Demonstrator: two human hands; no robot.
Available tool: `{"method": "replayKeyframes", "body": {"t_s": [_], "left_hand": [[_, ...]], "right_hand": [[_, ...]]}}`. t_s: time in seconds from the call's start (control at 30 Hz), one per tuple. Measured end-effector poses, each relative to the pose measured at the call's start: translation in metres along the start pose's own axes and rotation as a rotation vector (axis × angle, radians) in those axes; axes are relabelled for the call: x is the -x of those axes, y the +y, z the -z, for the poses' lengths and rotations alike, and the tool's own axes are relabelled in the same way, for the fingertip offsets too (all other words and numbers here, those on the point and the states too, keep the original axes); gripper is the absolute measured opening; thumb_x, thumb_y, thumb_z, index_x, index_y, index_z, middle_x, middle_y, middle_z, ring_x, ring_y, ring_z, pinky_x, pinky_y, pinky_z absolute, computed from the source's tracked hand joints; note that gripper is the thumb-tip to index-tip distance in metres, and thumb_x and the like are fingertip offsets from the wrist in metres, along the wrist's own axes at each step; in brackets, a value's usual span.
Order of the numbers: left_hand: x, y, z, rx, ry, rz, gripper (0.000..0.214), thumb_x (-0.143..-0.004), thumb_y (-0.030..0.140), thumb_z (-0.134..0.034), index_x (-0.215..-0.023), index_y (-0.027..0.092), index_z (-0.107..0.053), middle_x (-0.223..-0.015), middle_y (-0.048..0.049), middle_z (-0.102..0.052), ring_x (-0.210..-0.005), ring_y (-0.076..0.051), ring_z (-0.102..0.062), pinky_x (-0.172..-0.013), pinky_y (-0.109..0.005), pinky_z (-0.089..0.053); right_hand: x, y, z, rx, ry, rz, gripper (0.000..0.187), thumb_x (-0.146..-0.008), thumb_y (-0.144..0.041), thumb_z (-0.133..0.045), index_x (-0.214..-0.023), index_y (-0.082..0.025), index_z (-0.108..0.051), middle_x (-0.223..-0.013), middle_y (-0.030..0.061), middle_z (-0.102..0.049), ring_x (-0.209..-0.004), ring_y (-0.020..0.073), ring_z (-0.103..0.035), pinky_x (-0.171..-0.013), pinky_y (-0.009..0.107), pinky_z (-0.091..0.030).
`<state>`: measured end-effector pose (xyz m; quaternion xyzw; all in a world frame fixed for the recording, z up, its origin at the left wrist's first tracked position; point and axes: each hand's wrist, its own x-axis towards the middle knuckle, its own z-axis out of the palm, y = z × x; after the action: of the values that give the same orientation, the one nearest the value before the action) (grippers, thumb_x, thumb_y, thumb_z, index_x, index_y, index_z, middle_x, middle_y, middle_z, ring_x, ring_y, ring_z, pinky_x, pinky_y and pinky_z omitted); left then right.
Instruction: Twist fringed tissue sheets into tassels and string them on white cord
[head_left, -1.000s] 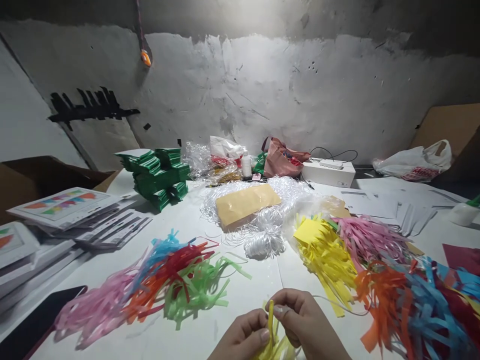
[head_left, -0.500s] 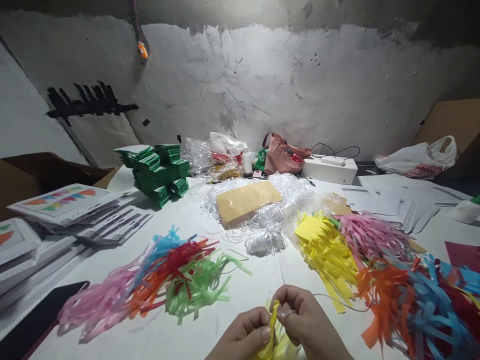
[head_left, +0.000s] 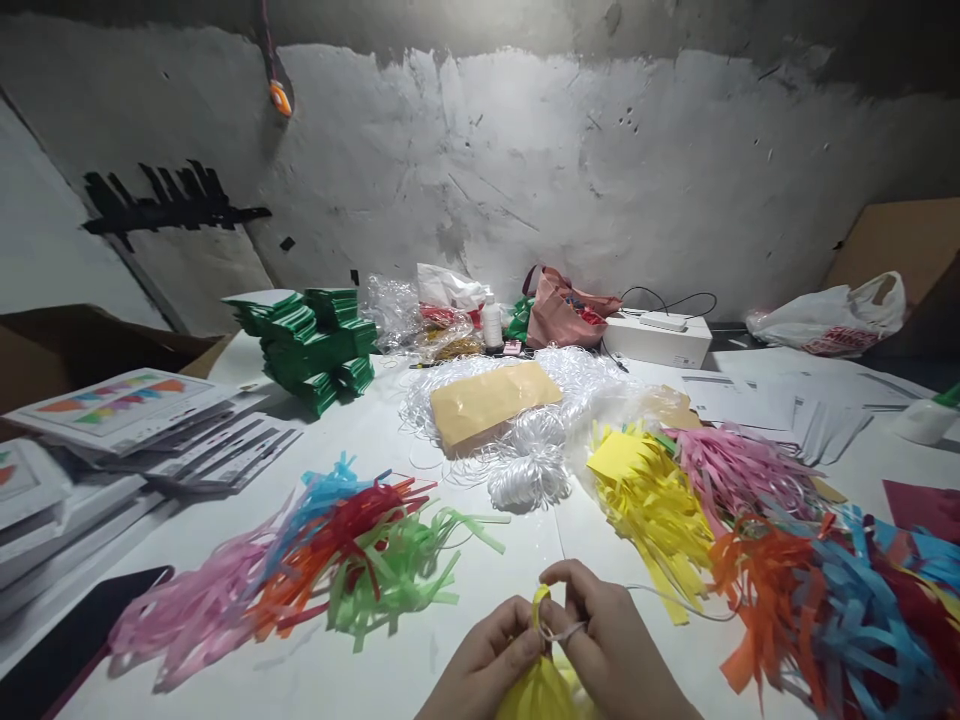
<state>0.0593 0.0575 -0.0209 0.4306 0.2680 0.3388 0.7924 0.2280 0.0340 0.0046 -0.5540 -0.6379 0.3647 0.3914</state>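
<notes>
A yellow paper tassel [head_left: 541,690] is in front of me at the bottom, its twisted top bent into a small upright loop. My left hand [head_left: 501,645] pinches the tassel just below that loop, with the fringe hanging down between my hands. Close against it from the right, my right hand [head_left: 600,635] has its fingers bent around a white cord [head_left: 564,632] that crosses at the base of the loop. A length of the cord runs out behind my right hand toward the yellow tassel pile [head_left: 652,500]. The fringe's lower end is cut off by the frame.
Pink, blue, red, orange and green tassels [head_left: 390,570] lie at left; pink tassels [head_left: 742,465] and orange and blue ones [head_left: 840,600] at right. White cord coils [head_left: 529,480] carry a brown envelope [head_left: 495,402]. Green bundles [head_left: 315,345], printed cards [head_left: 112,410] and a dark phone-like slab [head_left: 75,640] stand left.
The yellow strip between my hands has gone from a straight upright twist to a bent loop. White cord now shows at its base, and the gathered fringe hangs below.
</notes>
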Motion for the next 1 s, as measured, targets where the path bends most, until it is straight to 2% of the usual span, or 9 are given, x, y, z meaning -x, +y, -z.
{"method": "replayKeyframes", "body": {"t_s": [0.13,0.3,0.43,0.5,0.63,0.77,0.83,0.9,1.0], "left_hand": [[-0.001,0.001,0.001,0.098,0.028,0.045,0.037,-0.076,0.047,-0.083,-0.075,0.016,-0.063,-0.072,0.0010,-0.056,-0.063,-0.010,-0.047,-0.062,-0.022,-0.036],[-0.004,-0.003,0.003,0.180,0.057,0.036,0.035,-0.074,0.046,-0.084,-0.079,0.016,-0.066,-0.080,-0.0028,-0.063,-0.069,-0.010,-0.053,-0.066,-0.021,-0.041],[-0.008,-0.003,0.008,-0.184,0.114,0.037,0.055,-0.071,0.071,-0.071,-0.074,0.018,-0.056,-0.072,-0.0009,-0.057,-0.062,-0.013,-0.051,-0.062,-0.025,-0.043],[-0.010,0.001,0.012,-0.389,0.156,0.012,0.055,-0.075,0.074,-0.062,-0.073,0.020,-0.053,-0.069,0.0002,-0.055,-0.060,-0.014,-0.050,-0.061,-0.028,-0.043],[-0.012,0.020,0.026,-0.755,0.262,-0.120,0.038,-0.083,0.057,-0.064,-0.076,0.019,-0.063,-0.075,-0.0052,-0.065,-0.073,-0.023,-0.058,-0.072,-0.034,-0.045],[-0.015,0.050,0.042,-1.145,0.430,-0.263,0.026,-0.090,0.041,-0.059,-0.103,0.021,-0.070,-0.114,-0.0143,-0.069,-0.110,-0.034,-0.057,-0.101,-0.048,-0.039],[-0.020,0.066,0.051,-1.302,0.511,-0.281,0.025,-0.096,0.033,-0.051,-0.107,0.020,-0.069,-0.122,-0.0145,-0.066,-0.123,-0.034,-0.051,-0.109,-0.053,-0.031],[-0.026,0.079,0.061,-1.426,0.562,-0.240,0.021,-0.097,0.030,-0.054,-0.107,0.018,-0.068,-0.121,-0.0118,-0.066,-0.122,-0.032,-0.053,-0.108,-0.057,-0.035],[-0.034,0.091,0.075,-1.516,0.602,-0.155,0.028,-0.094,0.034,-0.065,-0.116,0.017,-0.064,-0.122,-0.0084,-0.065,-0.111,-0.027,-0.062,-0.096,-0.051,-0.050]], "right_hand": [[0.000,-0.003,0.013,0.030,-0.050,-0.046,0.029,-0.092,-0.039,-0.046,-0.073,-0.021,-0.057,-0.069,0.0009,-0.062,-0.068,0.0172,-0.056,-0.062,0.026,-0.036],[0.001,0.003,0.009,0.179,-0.110,-0.041,0.036,-0.095,-0.043,-0.035,-0.070,-0.022,-0.049,-0.069,0.0033,-0.060,-0.067,0.0190,-0.055,-0.063,0.029,-0.033],[0.000,0.005,0.005,0.254,-0.130,-0.063,0.029,-0.093,-0.040,-0.039,-0.071,-0.022,-0.046,-0.069,0.0022,-0.057,-0.066,0.0183,-0.051,-0.062,0.030,-0.030],[0.001,0.001,0.010,0.196,-0.154,-0.111,0.028,-0.089,-0.044,-0.048,-0.070,-0.022,-0.048,-0.065,-0.0004,-0.051,-0.064,0.0169,-0.047,-0.060,0.029,-0.028],[0.005,-0.008,0.032,-0.077,-0.186,-0.102,0.045,-0.087,-0.063,-0.047,-0.069,-0.022,-0.051,-0.064,-0.0015,-0.046,-0.064,0.0166,-0.043,-0.060,0.028,-0.032],[0.007,-0.008,0.040,-0.112,-0.081,-0.023,0.059,-0.090,-0.074,-0.038,-0.066,-0.022,-0.051,-0.063,-0.0011,-0.046,-0.063,0.0167,-0.044,-0.060,0.027,-0.034],[0.008,-0.009,0.035,-0.128,-0.054,-0.007,0.060,-0.089,-0.075,-0.039,-0.065,-0.022,-0.051,-0.061,-0.0019,-0.045,-0.061,0.0160,-0.043,-0.059,0.027,-0.035],[0.010,-0.011,0.029,-0.152,-0.021,-0.001,0.060,-0.090,-0.075,-0.041,-0.064,-0.022,-0.052,-0.059,-0.0025,-0.045,-0.060,0.0151,-0.042,-0.059,0.026,-0.036],[0.014,-0.013,0.022,-0.127,0.019,-0.014,0.059,-0.089,-0.074,-0.042,-0.062,-0.022,-0.054,-0.057,-0.0025,-0.046,-0.056,0.0144,-0.042,-0.055,0.025,-0.037]]}}
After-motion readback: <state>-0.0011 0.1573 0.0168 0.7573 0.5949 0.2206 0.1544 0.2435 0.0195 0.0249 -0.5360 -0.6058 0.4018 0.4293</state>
